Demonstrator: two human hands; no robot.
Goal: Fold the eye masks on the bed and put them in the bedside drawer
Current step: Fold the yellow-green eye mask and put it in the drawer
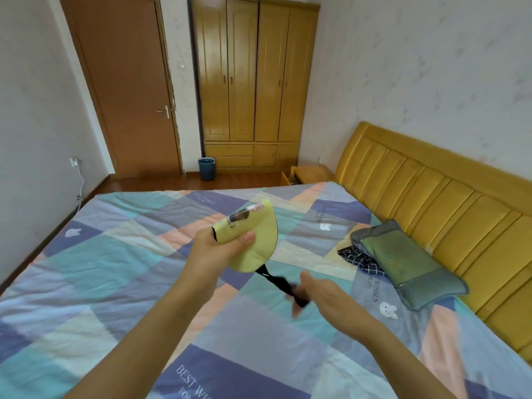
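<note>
Holding: a folded yellow eye mask is pinched in the left hand above the bed, thumb pressed across its face and fingers hidden behind it.
Strap: a black elastic strap runs taut from the mask's lower edge down to the right hand, which is closed around its end; the fingertips there are blurred.
Mask detail: a dark printed patch and a small label show near the top fold, just above the left thumb.
Below the hands: a patchwork quilt in blue, teal, peach and cream, printed with small white rabbits and the words "BEST WISHES", lies under both forearms with nothing on it there.
Right of the right hand: a grey-green pillow rests against the yellow padded headboard, with a dark blue checked cloth tucked at its near edge; whether that cloth is another mask cannot be told.
Beyond the mask: a wooden bedside cabinet stands at the far corner of the bed, its drawer pulled partly out, well apart from both hands.
Farther off: a blue bin sits on the wood floor before a tall wardrobe, with a closed brown door to the left.
In the way: only open quilt lies between the hands and the cabinet.
</note>
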